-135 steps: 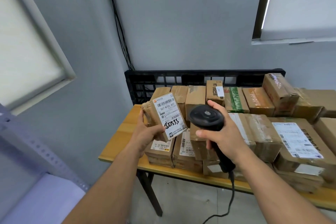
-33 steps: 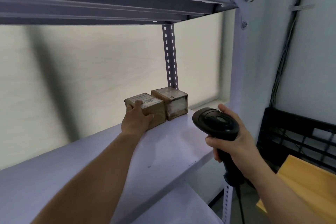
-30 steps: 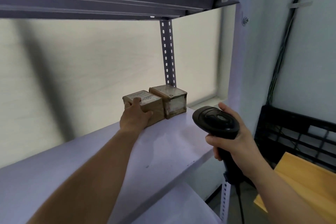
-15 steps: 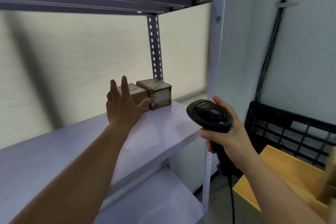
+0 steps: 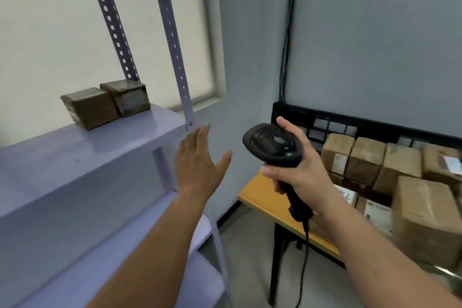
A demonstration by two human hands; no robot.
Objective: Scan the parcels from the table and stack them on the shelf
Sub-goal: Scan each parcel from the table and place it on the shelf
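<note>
Head view: the left hand [image 5: 197, 165] is seen raised in the air in front of the pale lilac metal shelf unit [image 5: 100, 147]. Its fingers are straight and slightly spread, and nothing is held or touched by it. The right hand [image 5: 297, 170] is wrapped round the handle of a black handheld barcode scanner [image 5: 272, 144]. The scanner's rounded head is turned up toward the camera and the thumb is laid against its far edge. A black cable [image 5: 303, 257] is seen hanging from the foot of the handle. On the middle board of the shelf unit, toward its far right corner, a small brown cardboard parcel [image 5: 90, 107] is set touching a second brown cardboard parcel [image 5: 127, 97]. The second parcel is stood just beside the rear perforated upright [image 5: 117, 40]. Both are seen well apart from the empty hand. To the right, a yellow-topped wooden table [image 5: 257, 197] is loaded with a heap of brown cardboard boxes [image 5: 422, 220], some marked with white labels. A black plastic lattice panel [image 5: 312, 117] is stood on edge behind them, against the grey wall [image 5: 375, 45]. A bundle of black wires [image 5: 287, 45] is run down that wall. Fine detail is softened by motion blur, so the printing on the labels cannot be read.
</note>
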